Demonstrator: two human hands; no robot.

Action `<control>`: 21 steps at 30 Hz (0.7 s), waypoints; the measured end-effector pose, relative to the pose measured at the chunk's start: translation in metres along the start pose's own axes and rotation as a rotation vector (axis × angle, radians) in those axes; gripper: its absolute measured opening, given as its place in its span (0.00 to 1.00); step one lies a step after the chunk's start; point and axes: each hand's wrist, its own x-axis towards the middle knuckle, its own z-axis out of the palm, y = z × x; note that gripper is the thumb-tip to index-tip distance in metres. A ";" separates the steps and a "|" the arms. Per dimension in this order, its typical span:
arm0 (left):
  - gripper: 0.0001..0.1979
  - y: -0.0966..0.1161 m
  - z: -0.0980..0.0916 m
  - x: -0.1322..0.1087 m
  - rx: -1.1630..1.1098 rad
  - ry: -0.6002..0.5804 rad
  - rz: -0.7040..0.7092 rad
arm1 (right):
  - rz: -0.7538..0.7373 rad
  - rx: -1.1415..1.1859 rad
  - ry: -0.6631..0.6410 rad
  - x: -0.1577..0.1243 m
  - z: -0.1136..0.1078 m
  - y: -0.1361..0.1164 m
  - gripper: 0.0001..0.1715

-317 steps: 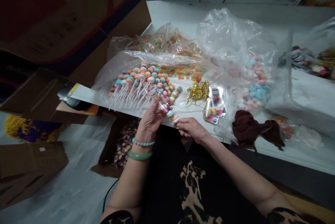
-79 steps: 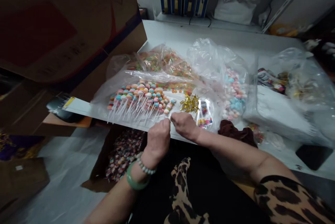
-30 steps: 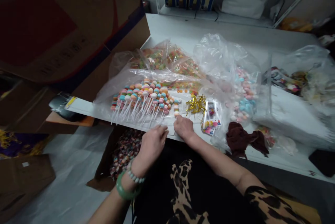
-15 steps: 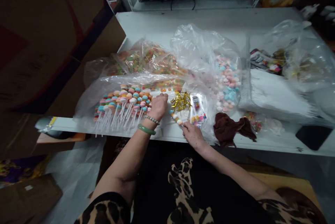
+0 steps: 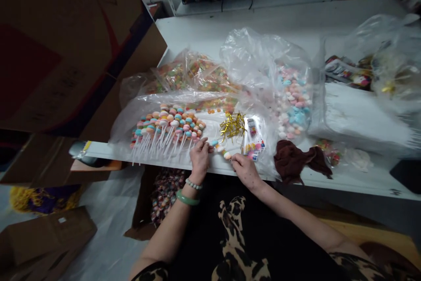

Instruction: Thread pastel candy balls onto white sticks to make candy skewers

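Observation:
A short row of pastel round candies (image 5: 220, 149) lies slanted between my hands, near the table's front edge. My right hand (image 5: 245, 170) pinches its lower end. My left hand (image 5: 199, 160) is curled beside its upper end, and I cannot tell whether the fingers grip it. Left of that hand, a dense array of pastel lollipops (image 5: 167, 127) with white sticks rests on clear plastic. Gold twist ties (image 5: 233, 125) and a small stack of printed cards (image 5: 253, 138) lie just above my right hand.
Clear bags hold pastel candies (image 5: 292, 101) and colored gummies (image 5: 194, 72) on the white table (image 5: 197, 31). A brown cloth (image 5: 301, 160) lies right of my hands. A cardboard box (image 5: 66, 53) looms left, and a carton of wrapped candies (image 5: 164, 195) sits below the edge.
My left hand has come back from the lollipop array toward the table edge, closer to my right hand. The view has swung slightly, and the candy row stays in my right hand's pinch.

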 end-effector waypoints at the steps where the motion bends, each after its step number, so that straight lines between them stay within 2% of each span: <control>1: 0.18 -0.001 0.000 0.000 -0.020 -0.005 -0.009 | -0.014 -0.004 -0.001 -0.001 0.000 0.000 0.09; 4: 0.19 -0.003 -0.002 -0.003 -0.102 -0.065 -0.028 | -0.033 -0.010 -0.032 -0.003 0.001 -0.001 0.11; 8: 0.19 -0.009 -0.006 -0.006 -0.166 -0.051 -0.051 | -0.068 -0.064 -0.065 -0.008 0.004 -0.003 0.12; 13: 0.20 -0.014 -0.008 -0.002 -0.212 -0.077 -0.057 | -0.091 -0.121 -0.007 -0.007 0.008 -0.002 0.14; 17: 0.15 -0.014 -0.003 -0.014 -0.097 0.009 -0.002 | -0.094 -0.069 -0.028 -0.011 0.008 -0.006 0.15; 18: 0.13 -0.013 -0.001 -0.020 -0.053 0.013 -0.006 | -0.095 -0.037 -0.050 -0.015 0.008 -0.005 0.16; 20: 0.18 -0.014 0.005 -0.025 0.084 -0.062 -0.017 | -0.097 0.028 -0.063 -0.015 0.007 0.004 0.18; 21: 0.17 -0.014 0.008 -0.023 0.111 -0.033 -0.006 | -0.092 0.044 -0.088 -0.010 0.008 0.011 0.19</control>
